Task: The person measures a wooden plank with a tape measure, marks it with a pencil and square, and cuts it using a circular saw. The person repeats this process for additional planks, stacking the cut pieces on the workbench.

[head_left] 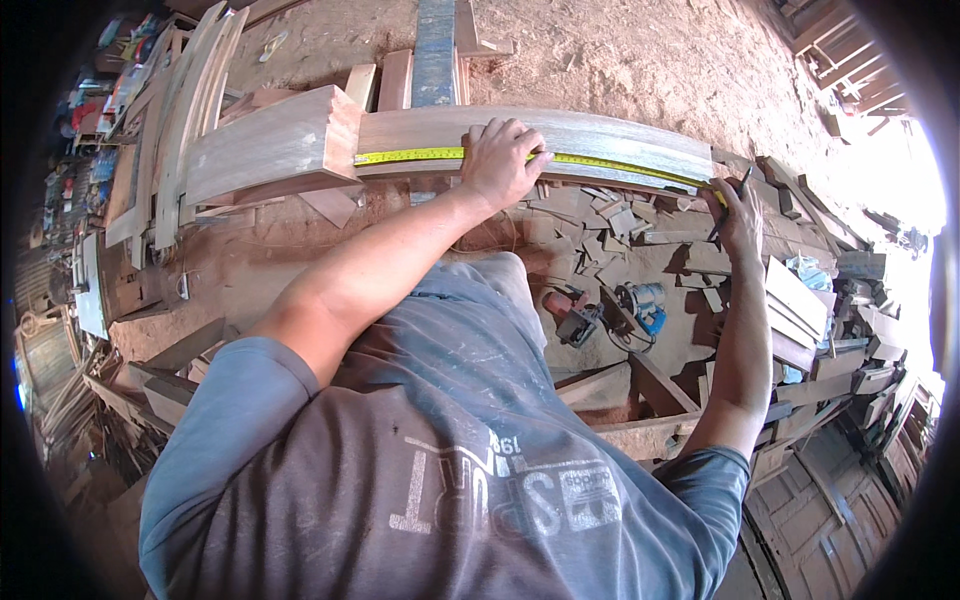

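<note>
A long pale board (630, 140) lies crosswise in front of me, with a yellow tape measure (410, 155) stretched along it from a shorter wooden block (265, 145) at the left. My left hand (500, 165) is closed over the middle of the tape on the board, fingers curled and thumb bent. At the board's right end, my right hand (733, 210) grips the tape's end, with a thin dark pencil-like stick (745, 180) among its fingers. Whether the tape's case is in that hand is hard to tell.
Stacked planks (175, 120) stand at the left. Below the board are heaped offcuts (600, 220), a red power tool (570, 315) and a blue one (645, 310). Timber scraps (840, 360) pile up at the right. A dark blue beam (435, 60) runs away behind the board.
</note>
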Demonstrator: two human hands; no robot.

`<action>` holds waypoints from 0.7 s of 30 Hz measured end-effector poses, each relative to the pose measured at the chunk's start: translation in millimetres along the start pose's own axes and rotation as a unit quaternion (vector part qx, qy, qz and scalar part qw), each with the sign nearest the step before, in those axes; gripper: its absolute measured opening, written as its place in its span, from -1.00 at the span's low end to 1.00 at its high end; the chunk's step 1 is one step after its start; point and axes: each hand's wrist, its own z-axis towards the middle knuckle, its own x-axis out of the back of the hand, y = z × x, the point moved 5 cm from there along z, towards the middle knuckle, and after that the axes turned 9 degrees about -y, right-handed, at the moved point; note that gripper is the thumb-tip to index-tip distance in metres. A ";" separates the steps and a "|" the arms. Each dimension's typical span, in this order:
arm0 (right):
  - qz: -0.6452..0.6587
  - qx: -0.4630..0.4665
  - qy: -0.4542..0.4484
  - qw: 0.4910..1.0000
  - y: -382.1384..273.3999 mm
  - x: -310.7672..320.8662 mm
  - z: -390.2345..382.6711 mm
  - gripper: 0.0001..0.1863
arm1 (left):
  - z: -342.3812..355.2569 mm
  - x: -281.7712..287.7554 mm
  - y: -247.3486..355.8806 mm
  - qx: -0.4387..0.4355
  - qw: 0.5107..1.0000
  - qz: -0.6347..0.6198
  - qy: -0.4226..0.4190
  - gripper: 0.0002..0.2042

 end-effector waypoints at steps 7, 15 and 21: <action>-0.010 0.055 0.067 0.996 -4.8 -22.4 -3.5 -0.43 | 2.7 1.4 -1.2 0.009 1.000 0.004 -0.028 -0.79; -0.005 0.049 0.085 0.995 -19.9 -20.5 -7.5 -0.40 | 3.6 0.2 -3.9 0.002 1.000 -0.009 -0.026 -0.80; 0.091 0.043 0.192 0.976 -42.2 -5.0 -9.1 -0.46 | 5.7 -0.7 -4.8 0.005 0.999 -0.015 -0.037 -0.79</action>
